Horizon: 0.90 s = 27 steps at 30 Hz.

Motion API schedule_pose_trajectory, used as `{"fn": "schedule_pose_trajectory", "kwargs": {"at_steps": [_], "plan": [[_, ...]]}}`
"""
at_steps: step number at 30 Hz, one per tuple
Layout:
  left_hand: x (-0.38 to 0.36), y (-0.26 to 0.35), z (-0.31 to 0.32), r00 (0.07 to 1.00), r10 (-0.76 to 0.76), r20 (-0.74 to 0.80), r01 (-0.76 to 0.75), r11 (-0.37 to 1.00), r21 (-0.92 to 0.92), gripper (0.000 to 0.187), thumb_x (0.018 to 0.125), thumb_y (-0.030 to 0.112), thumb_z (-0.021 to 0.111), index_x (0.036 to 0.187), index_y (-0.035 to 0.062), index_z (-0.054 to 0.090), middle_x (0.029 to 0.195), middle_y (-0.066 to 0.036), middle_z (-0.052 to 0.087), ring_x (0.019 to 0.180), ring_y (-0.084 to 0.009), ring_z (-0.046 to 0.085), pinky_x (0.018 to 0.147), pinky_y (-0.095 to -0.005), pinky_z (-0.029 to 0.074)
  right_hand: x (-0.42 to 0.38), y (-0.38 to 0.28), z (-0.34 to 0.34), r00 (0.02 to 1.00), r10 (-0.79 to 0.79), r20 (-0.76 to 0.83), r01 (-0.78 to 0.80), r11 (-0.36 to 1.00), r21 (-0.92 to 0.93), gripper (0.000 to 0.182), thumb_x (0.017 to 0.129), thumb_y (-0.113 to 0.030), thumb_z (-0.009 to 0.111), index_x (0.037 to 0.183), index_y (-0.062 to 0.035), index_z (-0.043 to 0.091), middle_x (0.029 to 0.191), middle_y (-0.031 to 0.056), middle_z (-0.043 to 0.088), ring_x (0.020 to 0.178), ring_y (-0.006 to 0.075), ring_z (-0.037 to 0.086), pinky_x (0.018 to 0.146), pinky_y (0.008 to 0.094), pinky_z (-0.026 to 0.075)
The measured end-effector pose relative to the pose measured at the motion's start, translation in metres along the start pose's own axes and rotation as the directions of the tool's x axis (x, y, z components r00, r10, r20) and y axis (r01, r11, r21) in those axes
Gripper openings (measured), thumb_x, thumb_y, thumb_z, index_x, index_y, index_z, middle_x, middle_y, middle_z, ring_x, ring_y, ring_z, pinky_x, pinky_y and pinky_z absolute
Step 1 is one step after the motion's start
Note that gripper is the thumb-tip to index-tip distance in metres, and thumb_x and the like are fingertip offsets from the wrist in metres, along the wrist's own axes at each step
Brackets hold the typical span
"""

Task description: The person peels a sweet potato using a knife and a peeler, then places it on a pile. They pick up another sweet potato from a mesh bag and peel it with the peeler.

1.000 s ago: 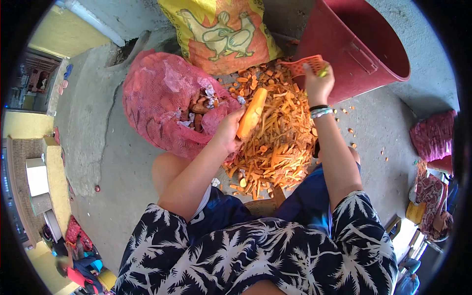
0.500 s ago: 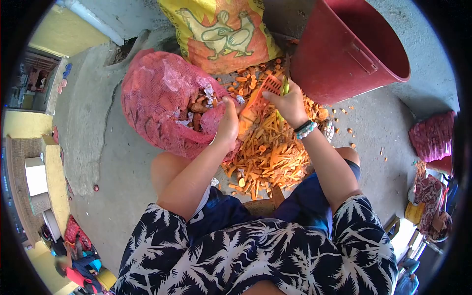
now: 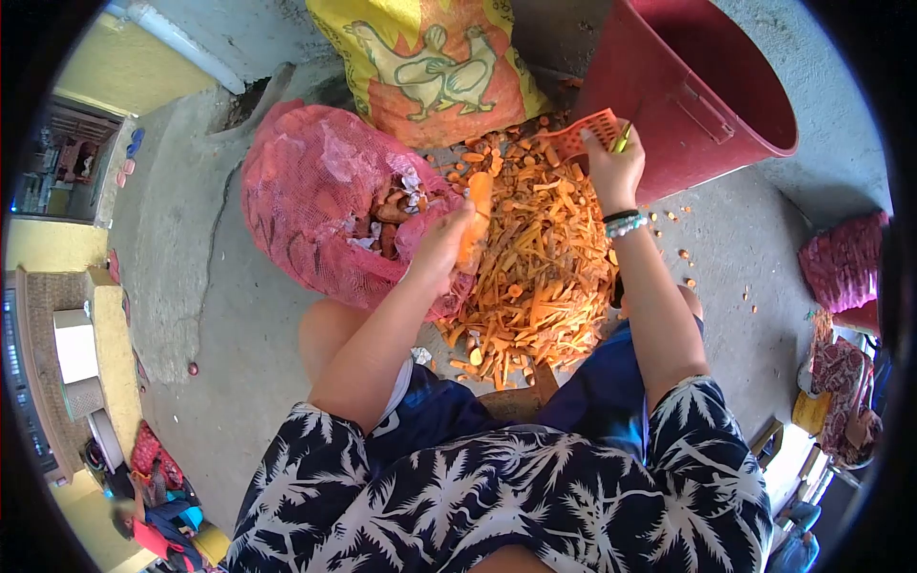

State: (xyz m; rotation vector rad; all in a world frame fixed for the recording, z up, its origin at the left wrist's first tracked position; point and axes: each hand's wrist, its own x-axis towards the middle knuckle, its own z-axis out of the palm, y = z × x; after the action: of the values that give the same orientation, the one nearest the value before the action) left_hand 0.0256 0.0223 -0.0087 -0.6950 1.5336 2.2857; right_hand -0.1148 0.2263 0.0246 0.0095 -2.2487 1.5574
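Note:
My left hand (image 3: 442, 246) is closed around a peeled orange carrot (image 3: 478, 205), held upright beside the mesh sack. In my right hand (image 3: 616, 172) is an orange perforated plastic tool (image 3: 585, 134), along with a slim yellow-green handle (image 3: 624, 139) whose far end I cannot make out clearly. This hand is up by the red bucket, apart from the carrot. Below both hands lies a heap of orange peelings (image 3: 540, 277), with cut carrot pieces around its top. The pink mesh sack (image 3: 306, 181) lies open at the left, showing unpeeled roots (image 3: 389, 212) and crumpled paper.
A yellow-and-orange sack printed with birds (image 3: 449, 72) stands behind the heap. The large red bucket (image 3: 650, 105) leans at the upper right. Another purple-pink sack (image 3: 845, 263) sits farther right. People are visible at the lower left and right edges.
My right hand has moved right and away from the carrot, taking the orange tool with it. My left hand still holds the carrot, now tipped more upright.

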Motion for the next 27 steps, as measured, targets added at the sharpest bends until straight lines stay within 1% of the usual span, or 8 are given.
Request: {"fn": "schedule_pose_trajectory", "kwargs": {"at_steps": [5, 7, 8, 10, 13, 16, 20, 27], "plan": [[0.003, -0.001, 0.002, 0.992, 0.119, 0.036, -0.124, 0.965, 0.231, 0.045, 0.077, 0.037, 0.067, 0.101, 0.0020, 0.052, 0.084, -0.005, 0.057, 0.073, -0.0123, 0.056, 0.063, -0.0257, 0.044, -0.013, -0.007, 0.003, 0.956, 0.215, 0.198, -0.271, 0.905, 0.328, 0.023, 0.075, -0.005, 0.068, 0.093, -0.0001, 0.056, 0.081, 0.0036, 0.063, 0.067, 0.0078, 0.056, 0.060, 0.0227, 0.046], [0.003, -0.002, 0.003, 0.852, 0.519, 0.074, -0.325, 0.412, 0.851, 0.054, 0.075, 0.037, 0.070, 0.109, 0.0012, 0.049, 0.089, -0.006, 0.057, 0.074, -0.0145, 0.056, 0.064, -0.0271, 0.044, -0.015, -0.003, 0.005, 0.955, 0.208, 0.213, -0.273, 0.897, 0.349, 0.024, 0.075, -0.005, 0.068, 0.095, -0.0001, 0.055, 0.082, 0.0037, 0.062, 0.068, 0.0079, 0.056, 0.060, 0.0229, 0.046], [0.005, -0.003, 0.004, 0.850, 0.521, 0.077, -0.328, 0.409, 0.852, 0.054, 0.075, 0.037, 0.070, 0.109, 0.0012, 0.049, 0.089, -0.006, 0.057, 0.074, -0.0145, 0.056, 0.064, -0.0271, 0.044, -0.014, -0.001, 0.006, 0.953, 0.204, 0.226, -0.277, 0.888, 0.368, 0.025, 0.076, -0.004, 0.068, 0.096, -0.0001, 0.055, 0.083, 0.0039, 0.062, 0.069, 0.0080, 0.056, 0.061, 0.0230, 0.046], [0.011, -0.008, 0.005, 0.940, 0.340, 0.006, -0.320, 0.878, 0.357, 0.064, 0.076, 0.049, 0.064, 0.114, 0.0015, 0.045, 0.093, -0.007, 0.057, 0.076, -0.0153, 0.056, 0.065, -0.0292, 0.044, -0.019, -0.007, 0.006, 0.943, 0.208, 0.260, -0.294, 0.888, 0.353, 0.025, 0.076, -0.004, 0.068, 0.096, 0.0000, 0.054, 0.086, 0.0044, 0.062, 0.071, 0.0082, 0.057, 0.062, 0.0222, 0.046], [0.014, 0.000, -0.007, 0.994, 0.113, 0.003, -0.112, 0.981, 0.159, 0.077, 0.081, 0.067, 0.038, 0.119, -0.0004, 0.042, 0.104, -0.012, 0.054, 0.084, -0.0143, 0.055, 0.070, -0.0302, 0.045, -0.036, -0.018, 0.009, 0.894, 0.221, 0.390, -0.371, 0.854, 0.365, 0.028, 0.076, -0.004, 0.068, 0.099, 0.0000, 0.053, 0.092, 0.0062, 0.061, 0.077, 0.0094, 0.058, 0.065, 0.0215, 0.047], [0.021, -0.010, -0.010, 1.000, 0.006, -0.023, -0.007, 1.000, -0.013, 0.085, 0.082, 0.071, 0.022, 0.128, 0.0005, 0.038, 0.114, -0.018, 0.049, 0.072, -0.0131, 0.050, 0.074, -0.0286, 0.041, -0.045, -0.026, 0.010, 0.785, 0.271, 0.556, -0.488, 0.824, 0.287, 0.033, 0.075, -0.005, 0.068, 0.105, -0.0005, 0.054, 0.101, 0.0081, 0.059, 0.086, 0.0134, 0.059, 0.072, 0.0245, 0.049], [0.011, -0.014, -0.007, 0.985, -0.071, 0.155, 0.000, 0.908, 0.420, 0.090, 0.080, 0.073, 0.020, 0.137, 0.0036, 0.027, 0.127, -0.019, 0.043, 0.097, -0.0191, 0.052, 0.092, -0.0316, 0.036, -0.007, 0.001, 0.009, 0.959, 0.170, 0.228, -0.179, 0.984, 0.021, 0.028, 0.073, -0.007, 0.071, 0.097, -0.0039, 0.057, 0.089, 0.0058, 0.064, 0.075, 0.0150, 0.061, 0.064, 0.0280, 0.051], [0.009, 0.006, -0.010, 0.982, -0.092, 0.165, 0.093, 0.996, -0.001, 0.069, 0.082, 0.068, 0.031, 0.110, 0.0073, 0.050, 0.088, -0.003, 0.055, 0.075, -0.0118, 0.054, 0.063, -0.0274, 0.045, -0.028, -0.022, 0.007, 0.924, 0.196, 0.328, -0.287, 0.923, 0.257, 0.039, 0.075, -0.007, 0.070, 0.108, 0.0015, 0.052, 0.091, 0.0092, 0.063, 0.077, 0.0113, 0.060, 0.066, 0.0255, 0.050]]}}
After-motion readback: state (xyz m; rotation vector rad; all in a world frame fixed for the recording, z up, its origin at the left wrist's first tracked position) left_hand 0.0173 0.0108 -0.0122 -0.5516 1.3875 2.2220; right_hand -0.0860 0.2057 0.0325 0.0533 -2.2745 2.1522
